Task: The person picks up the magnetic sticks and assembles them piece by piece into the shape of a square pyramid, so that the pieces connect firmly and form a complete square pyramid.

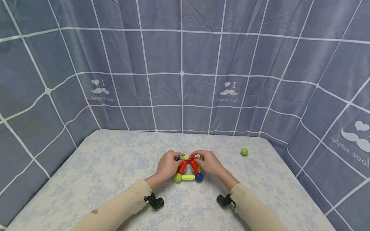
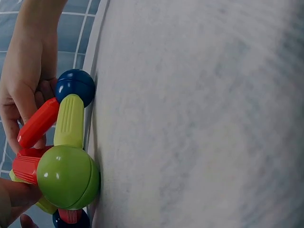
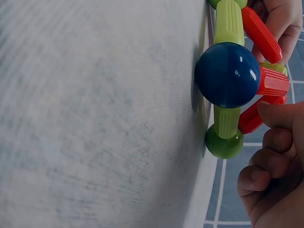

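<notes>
A toy frame of balls and sticks stands on the table. Its near side has a green ball (image 1: 177, 177), a yellow-green stick (image 1: 188, 177) and a blue ball (image 1: 198, 177). From these two balls a left red stick (image 1: 182, 167) and a right red stick (image 1: 194, 166) lean upward and inward. My left hand (image 1: 168, 165) pinches a yellow-green upper stick (image 1: 184, 157) at the top left. Opposite it, my right hand (image 1: 211, 163) pinches a red upper stick (image 1: 191, 157). The upper ends are close together; fingers partly hide the far balls.
A loose green ball (image 1: 244, 151) lies toward the back right of the table. The pale patterned tabletop (image 1: 121, 160) meets a grey-blue gridded curtain (image 1: 162, 89) behind and at the sides. Black wrist mounts (image 1: 155, 201) stick out by both cuffs.
</notes>
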### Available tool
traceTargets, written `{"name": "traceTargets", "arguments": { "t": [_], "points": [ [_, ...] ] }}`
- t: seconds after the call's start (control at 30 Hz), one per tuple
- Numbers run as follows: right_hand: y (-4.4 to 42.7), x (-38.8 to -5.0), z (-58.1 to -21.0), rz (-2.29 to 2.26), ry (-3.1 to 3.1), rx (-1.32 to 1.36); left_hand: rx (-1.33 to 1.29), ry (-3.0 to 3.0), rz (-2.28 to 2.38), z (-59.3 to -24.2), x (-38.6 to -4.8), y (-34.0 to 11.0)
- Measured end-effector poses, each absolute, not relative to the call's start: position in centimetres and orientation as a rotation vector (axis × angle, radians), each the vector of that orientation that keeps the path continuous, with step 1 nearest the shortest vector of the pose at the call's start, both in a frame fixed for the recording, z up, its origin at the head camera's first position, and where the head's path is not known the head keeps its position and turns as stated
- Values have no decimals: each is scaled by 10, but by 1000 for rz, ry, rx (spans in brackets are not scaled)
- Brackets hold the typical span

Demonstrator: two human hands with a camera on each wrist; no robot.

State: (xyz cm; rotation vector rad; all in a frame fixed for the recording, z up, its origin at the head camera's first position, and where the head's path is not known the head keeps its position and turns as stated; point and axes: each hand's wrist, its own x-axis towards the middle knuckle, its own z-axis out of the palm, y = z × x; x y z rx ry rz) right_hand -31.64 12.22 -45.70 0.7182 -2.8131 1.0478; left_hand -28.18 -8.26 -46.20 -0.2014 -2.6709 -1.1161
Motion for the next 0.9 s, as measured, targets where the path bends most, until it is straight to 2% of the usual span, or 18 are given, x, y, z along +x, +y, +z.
{"name": "traceTargets", "arguments": {
  "t": [0.9],
  "points": [
    [127, -314, -462, 1141, -2775, 722, -134, -2682, -1043, -462, -280, -77]
  ]
}}
